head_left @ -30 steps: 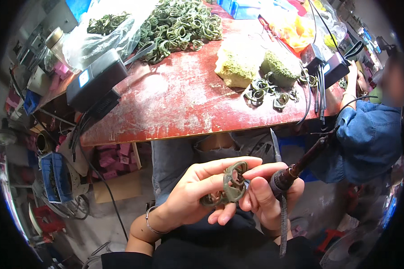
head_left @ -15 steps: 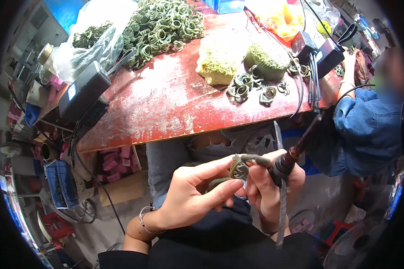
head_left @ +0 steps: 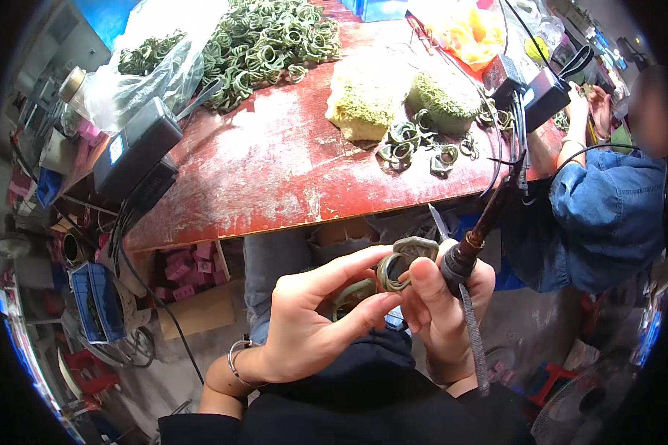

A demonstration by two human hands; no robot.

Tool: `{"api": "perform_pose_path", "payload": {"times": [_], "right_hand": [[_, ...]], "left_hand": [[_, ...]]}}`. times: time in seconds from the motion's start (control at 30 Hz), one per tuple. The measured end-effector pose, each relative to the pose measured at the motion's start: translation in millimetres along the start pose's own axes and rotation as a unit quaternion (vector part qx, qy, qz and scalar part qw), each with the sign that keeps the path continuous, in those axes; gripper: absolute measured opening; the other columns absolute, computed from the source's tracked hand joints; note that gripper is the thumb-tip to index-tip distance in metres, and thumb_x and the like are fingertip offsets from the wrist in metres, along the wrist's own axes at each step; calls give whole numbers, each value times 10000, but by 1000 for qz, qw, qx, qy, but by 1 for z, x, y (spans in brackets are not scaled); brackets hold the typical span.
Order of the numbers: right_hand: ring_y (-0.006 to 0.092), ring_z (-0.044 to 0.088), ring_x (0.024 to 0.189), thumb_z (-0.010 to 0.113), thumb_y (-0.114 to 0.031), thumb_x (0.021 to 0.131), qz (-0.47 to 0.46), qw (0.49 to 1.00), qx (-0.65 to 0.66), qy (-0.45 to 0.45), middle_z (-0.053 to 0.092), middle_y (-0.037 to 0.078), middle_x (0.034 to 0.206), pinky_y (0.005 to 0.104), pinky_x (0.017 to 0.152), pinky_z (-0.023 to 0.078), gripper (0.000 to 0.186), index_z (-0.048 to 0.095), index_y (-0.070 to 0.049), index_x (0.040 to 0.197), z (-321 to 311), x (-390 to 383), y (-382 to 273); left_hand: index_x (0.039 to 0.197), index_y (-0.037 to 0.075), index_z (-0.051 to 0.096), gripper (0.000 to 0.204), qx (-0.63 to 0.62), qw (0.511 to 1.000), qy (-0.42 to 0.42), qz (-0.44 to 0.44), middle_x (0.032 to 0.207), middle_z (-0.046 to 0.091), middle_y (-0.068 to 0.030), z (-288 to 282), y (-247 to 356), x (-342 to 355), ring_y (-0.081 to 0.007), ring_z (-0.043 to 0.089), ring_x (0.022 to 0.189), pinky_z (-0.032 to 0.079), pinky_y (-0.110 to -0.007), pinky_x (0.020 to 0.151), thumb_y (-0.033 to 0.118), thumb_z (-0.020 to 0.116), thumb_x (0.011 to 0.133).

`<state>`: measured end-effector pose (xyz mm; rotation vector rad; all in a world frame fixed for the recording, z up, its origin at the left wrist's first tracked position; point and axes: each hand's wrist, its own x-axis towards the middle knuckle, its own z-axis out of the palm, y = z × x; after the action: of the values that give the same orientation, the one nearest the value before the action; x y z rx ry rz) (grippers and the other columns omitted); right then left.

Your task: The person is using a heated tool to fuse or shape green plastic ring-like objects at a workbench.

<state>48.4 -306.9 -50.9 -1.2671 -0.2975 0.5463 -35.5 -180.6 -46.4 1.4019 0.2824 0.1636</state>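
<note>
Above my lap, my left hand [head_left: 300, 319] pinches a dark green ring [head_left: 395, 274] between thumb and fingers. A second green ring [head_left: 354, 297] sits inside the same hand, partly covered by the fingers. My right hand [head_left: 447, 315] is closed round a tool with a dark brown shaft [head_left: 485, 219] and a black collar, which points up and away. A thin grey flat file-like strip [head_left: 473, 337] also passes through that hand, its pointed end rising beyond the fingers. The right thumb rests against the ring's side.
The red worn table [head_left: 260, 200] bears a big heap of green rings [head_left: 271, 44], a clear plastic bag [head_left: 145, 85], yellow-green crumb-covered blocks [head_left: 364, 104] and loose rings [head_left: 444, 157]. Black boxes with cables [head_left: 137, 141] stand left and right. A person in a denim shirt [head_left: 608, 208] sits at right.
The ring in my left fingers has turned, showing its opening more. The brown tool now stands more upright, and the grey strip has tilted. The other person's hands have shifted.
</note>
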Motion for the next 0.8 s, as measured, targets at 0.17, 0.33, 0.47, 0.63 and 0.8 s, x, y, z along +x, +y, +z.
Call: {"api": "perform_pose_path", "payload": {"times": [0.17, 0.33, 0.47, 0.63, 0.8], "right_hand": [[36, 437, 418, 615, -154, 841, 10, 1000, -26, 1, 508, -3, 527, 187, 366, 305, 184, 553, 0, 764, 5, 5, 0], [32, 432, 432, 623, -137, 834, -135, 968, -210, -10, 504, -21, 537, 186, 378, 305, 161, 604, 23, 832, 6, 11, 15], [47, 408, 371, 600, -108, 833, 39, 998, -5, -51, 478, 9, 476, 200, 347, 293, 171, 591, 36, 742, 10, 19, 6], [49, 352, 327, 557, -128, 836, 157, 980, 37, -120, 405, -12, 424, 196, 328, 266, 202, 583, 39, 726, 1, 45, 12], [48, 344, 333, 542, -113, 836, 163, 980, 52, -99, 412, -9, 447, 193, 322, 265, 188, 590, 68, 828, -7, 56, 25]], "left_hand": [[1148, -28, 532, 375, 1, 1000, 21, 1, 791, 615, -35, -3, 3, 2, -52, 556, 634, 470, -191, 559, 50, 644, 798], [1174, -22, 515, 330, -75, 996, 31, -43, 804, 608, -46, -14, -2, 14, -57, 553, 632, 461, -182, 540, 58, 555, 856], [1193, -59, 479, 329, -110, 993, 42, -21, 820, 609, -119, -29, -4, 17, -85, 545, 582, 446, -184, 483, 28, 416, 882], [1172, -94, 477, 342, -145, 989, 30, -32, 755, 605, -149, -39, 1, 13, -96, 520, 485, 394, -170, 398, 58, 408, 872], [1171, -23, 473, 290, -242, 969, -24, -43, 796, 596, -109, -52, -1, 17, -113, 567, 549, 446, -198, 463, 61, 436, 896]]}}
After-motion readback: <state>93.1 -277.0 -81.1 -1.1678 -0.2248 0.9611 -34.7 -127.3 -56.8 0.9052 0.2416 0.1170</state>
